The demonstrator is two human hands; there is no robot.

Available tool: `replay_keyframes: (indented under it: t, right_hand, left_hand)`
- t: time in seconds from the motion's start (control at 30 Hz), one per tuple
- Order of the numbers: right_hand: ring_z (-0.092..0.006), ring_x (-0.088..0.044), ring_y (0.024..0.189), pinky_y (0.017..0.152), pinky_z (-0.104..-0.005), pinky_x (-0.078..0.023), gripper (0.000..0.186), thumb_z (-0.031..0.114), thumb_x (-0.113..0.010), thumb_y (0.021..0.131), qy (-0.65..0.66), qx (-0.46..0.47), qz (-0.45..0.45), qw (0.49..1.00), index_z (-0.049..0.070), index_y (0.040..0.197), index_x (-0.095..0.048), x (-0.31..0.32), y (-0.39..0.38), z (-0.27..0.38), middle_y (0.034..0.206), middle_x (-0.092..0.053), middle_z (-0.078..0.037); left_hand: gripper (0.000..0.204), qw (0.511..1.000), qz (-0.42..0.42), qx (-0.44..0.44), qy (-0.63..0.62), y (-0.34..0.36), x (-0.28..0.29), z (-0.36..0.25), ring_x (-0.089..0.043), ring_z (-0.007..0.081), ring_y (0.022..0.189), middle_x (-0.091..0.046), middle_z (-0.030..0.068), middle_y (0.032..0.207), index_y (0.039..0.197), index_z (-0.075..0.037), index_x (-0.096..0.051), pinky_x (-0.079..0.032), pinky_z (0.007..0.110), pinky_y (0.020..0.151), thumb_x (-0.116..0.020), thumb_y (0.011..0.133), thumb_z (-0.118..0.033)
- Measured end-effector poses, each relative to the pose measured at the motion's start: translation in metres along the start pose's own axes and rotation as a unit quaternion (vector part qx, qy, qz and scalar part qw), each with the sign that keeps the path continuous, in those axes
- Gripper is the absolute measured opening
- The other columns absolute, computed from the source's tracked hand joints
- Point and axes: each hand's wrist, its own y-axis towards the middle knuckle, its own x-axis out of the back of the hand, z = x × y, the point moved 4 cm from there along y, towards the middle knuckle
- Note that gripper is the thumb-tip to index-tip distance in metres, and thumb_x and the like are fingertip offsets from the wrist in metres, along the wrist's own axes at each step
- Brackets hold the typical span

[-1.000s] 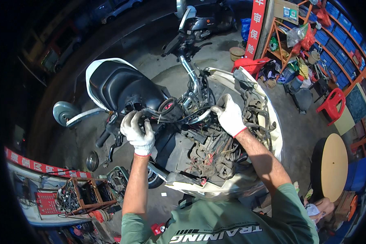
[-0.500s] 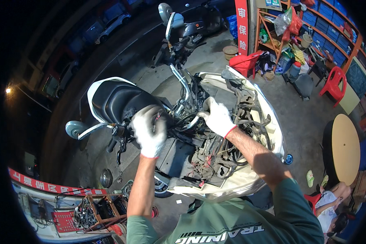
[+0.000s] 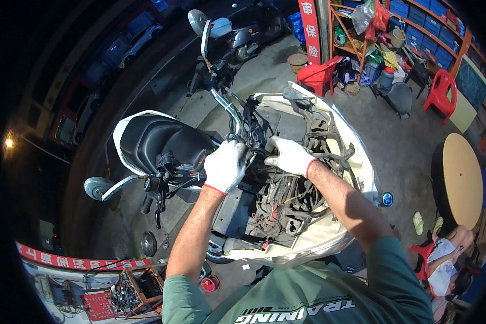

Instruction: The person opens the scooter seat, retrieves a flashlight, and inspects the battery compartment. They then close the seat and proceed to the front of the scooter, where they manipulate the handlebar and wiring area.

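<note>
A scooter with its front panels off stands before me, its handlebar (image 3: 229,110) bare and dark wiring exposed. Over the middle of the handlebar, my left hand (image 3: 225,166) in a white glove has its fingers closed at the cables; the fingertips and what they hold are hidden. My right hand (image 3: 290,156), gloved too, is closed at a black cable (image 3: 259,152) that runs between both hands. Below them, a tangle of wires and connectors (image 3: 278,210) fills the opened front, framed by the cream body shell (image 3: 356,216).
The black seat (image 3: 162,141) lies beyond at left, with a mirror (image 3: 98,188) jutting out nearer. A round table (image 3: 461,181), red chairs (image 3: 441,96) and a seated person (image 3: 448,262) are at right. A tool bench (image 3: 100,306) stands at lower left.
My left hand has moved right and a little up from beside the left grip, coming close to the right hand. The right hand stays near the same cables. My view has shifted slightly.
</note>
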Motion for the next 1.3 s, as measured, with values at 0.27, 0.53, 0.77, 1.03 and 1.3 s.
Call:
replay_keyframes:
  t: [0.27, 0.53, 0.77, 1.03, 1.3]
  right_hand:
    - [-0.0380, -0.062, 0.104, 0.090, -0.0455, -0.048, 0.031, 0.028, -0.062, 0.091, -0.081, 0.063, -0.030, 0.994, 0.003, 0.108, -0.066, -0.008, 0.003, 0.000, 0.105, -0.067, -0.019]
    - [-0.0386, -0.062, 0.100, 0.087, -0.0483, -0.047, 0.028, 0.028, -0.058, 0.094, -0.067, 0.023, -0.145, 0.987, 0.002, 0.102, -0.063, -0.015, 0.017, 0.000, 0.101, -0.065, -0.020]
    - [-0.0381, -0.062, 0.100, 0.087, -0.0488, -0.047, 0.024, 0.028, -0.059, 0.093, -0.055, -0.003, -0.134, 0.990, 0.005, 0.098, -0.064, -0.012, 0.022, -0.002, 0.100, -0.066, -0.019]
    - [-0.0384, -0.063, 0.100, 0.087, -0.0480, -0.048, 0.026, 0.028, -0.059, 0.092, -0.025, -0.014, -0.099, 0.995, 0.005, 0.101, -0.066, -0.005, 0.020, 0.004, 0.101, -0.067, -0.020]
    - [-0.0386, -0.065, 0.094, 0.082, -0.0452, -0.049, 0.029, 0.027, -0.061, 0.091, 0.010, -0.019, -0.012, 1.000, 0.001, 0.104, -0.067, -0.005, 0.031, -0.012, 0.094, -0.068, -0.022]
  left_hand:
    - [0.013, 1.000, -0.017, 0.011, 0.007, 0.000, -0.004, 0.002, -0.062, 0.0260, 0.079, -0.063, 0.0067, 0.085, 0.091, -0.010, -0.066, -0.051, 0.038, 0.062, -0.069, 0.083, -0.020]
    - [0.014, 0.997, -0.044, 0.046, 0.033, 0.005, -0.006, 0.001, -0.062, 0.0275, 0.075, -0.061, 0.0088, 0.084, 0.093, -0.009, -0.063, -0.051, 0.038, 0.062, -0.069, 0.086, -0.019]
    - [0.020, 0.993, -0.076, 0.050, -0.076, 0.002, 0.002, 0.002, -0.067, 0.0292, 0.084, -0.066, 0.0113, 0.100, 0.098, -0.008, -0.066, -0.054, 0.036, 0.070, -0.071, 0.080, -0.015]
    - [0.042, 0.999, 0.028, 0.017, -0.012, -0.001, 0.004, -0.015, -0.057, 0.0321, 0.110, -0.060, 0.0145, 0.122, 0.103, -0.007, -0.072, -0.050, 0.041, 0.089, -0.079, 0.070, -0.032]
    - [0.031, 0.997, 0.003, 0.011, -0.073, -0.001, 0.002, -0.010, -0.056, 0.0319, 0.111, -0.061, 0.0137, 0.118, 0.092, -0.007, -0.075, -0.048, 0.041, 0.091, -0.080, 0.064, -0.020]
